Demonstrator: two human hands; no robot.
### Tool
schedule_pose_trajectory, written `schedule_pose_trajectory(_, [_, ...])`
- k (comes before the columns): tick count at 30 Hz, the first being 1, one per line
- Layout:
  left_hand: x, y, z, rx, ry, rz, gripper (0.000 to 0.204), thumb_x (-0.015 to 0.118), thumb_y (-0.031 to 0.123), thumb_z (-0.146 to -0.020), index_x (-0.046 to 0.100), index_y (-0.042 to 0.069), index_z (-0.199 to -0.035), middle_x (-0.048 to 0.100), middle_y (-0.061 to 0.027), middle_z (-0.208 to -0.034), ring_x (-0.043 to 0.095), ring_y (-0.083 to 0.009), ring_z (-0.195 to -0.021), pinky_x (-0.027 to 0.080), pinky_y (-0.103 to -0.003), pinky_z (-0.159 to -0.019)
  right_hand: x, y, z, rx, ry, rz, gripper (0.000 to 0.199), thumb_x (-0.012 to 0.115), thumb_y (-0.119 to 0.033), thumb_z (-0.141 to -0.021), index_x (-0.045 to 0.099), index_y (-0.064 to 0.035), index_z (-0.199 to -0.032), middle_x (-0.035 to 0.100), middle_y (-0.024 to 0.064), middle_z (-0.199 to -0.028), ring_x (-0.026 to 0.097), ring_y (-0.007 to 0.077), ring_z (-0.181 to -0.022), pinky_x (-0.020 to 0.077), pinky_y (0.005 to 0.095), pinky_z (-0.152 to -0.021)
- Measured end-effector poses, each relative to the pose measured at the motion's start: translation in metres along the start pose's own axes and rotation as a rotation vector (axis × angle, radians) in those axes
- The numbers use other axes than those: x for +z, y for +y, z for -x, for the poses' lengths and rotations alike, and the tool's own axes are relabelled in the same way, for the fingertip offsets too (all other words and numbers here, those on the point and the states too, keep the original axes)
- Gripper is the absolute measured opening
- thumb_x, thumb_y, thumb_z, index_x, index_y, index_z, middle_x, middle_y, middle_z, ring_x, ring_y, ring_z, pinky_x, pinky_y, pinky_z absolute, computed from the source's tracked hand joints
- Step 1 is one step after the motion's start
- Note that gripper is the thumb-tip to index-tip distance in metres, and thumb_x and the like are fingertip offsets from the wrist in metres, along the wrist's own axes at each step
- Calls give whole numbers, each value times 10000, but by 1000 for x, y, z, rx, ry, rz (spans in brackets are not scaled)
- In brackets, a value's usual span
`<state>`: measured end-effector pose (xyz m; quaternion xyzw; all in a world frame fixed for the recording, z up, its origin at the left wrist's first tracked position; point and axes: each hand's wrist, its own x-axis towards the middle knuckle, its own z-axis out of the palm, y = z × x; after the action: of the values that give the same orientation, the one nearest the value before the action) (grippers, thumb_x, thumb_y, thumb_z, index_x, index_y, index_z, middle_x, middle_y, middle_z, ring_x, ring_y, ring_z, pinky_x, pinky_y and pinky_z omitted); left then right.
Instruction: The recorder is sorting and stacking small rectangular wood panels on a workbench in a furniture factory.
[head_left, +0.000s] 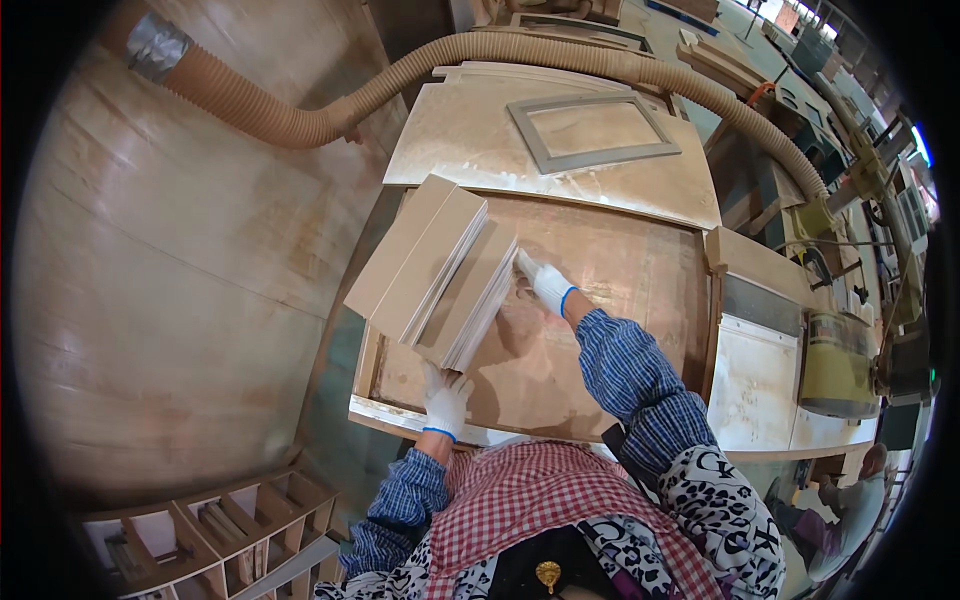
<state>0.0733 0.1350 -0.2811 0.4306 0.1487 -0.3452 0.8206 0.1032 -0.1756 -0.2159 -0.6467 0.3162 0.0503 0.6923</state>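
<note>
Two stacks of thin brown boards with pale cut edges lie side by side at the left of a shallow wooden work tray. My left hand [446,398], in a white glove with a blue cuff, grips the near end of the right-hand stack of boards [468,292]. At that stack's far right end, my gloved right hand [545,282] holds on with its fingertips at the edge; part of the fingers is hidden. The wider stack [415,255] sits against it on the left, with neither hand on it.
Raised wooden rims border the tray [600,370]. Beyond it a grey rectangular frame [595,155] lies on a dusty panel [450,130]. A ribbed hose [500,45] arches overhead. Machinery [840,365] stands right, a compartmented rack [215,535] lower left. Another person [850,510] sits lower right.
</note>
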Motion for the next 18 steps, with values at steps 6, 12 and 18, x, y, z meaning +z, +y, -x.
schedule_pose_trajectory(6, [-1,-8,2,298,10,-772,407,562,295,-950,523,37,-1262,599,-124,-1245,527,-244,-1229,392,-403,-1069,0,11,-34,-1,-20,303,644,385,-548,-1008,623,40,-1122,683,188,-899,653,320,-826,509,386,-752])
schedule_pose_trajectory(12, [8,20,5,339,171,-824,657,683,-6,-819,340,-12,-1380,603,-150,-1257,620,-244,-1085,515,-351,-897,4,-22,-32,-605,-326,1445,426,281,-244,-1069,476,47,-1310,668,257,-1069,657,394,-959,539,404,-829])
schedule_pose_trajectory(18, [4,2,-9,294,194,-1175,556,623,112,-904,392,7,-1399,590,-116,-1322,591,-263,-1148,439,-376,-1024,7,-13,-20,-399,-208,578,195,551,-57,-882,657,-2,-1035,677,224,-1025,662,355,-957,533,411,-828])
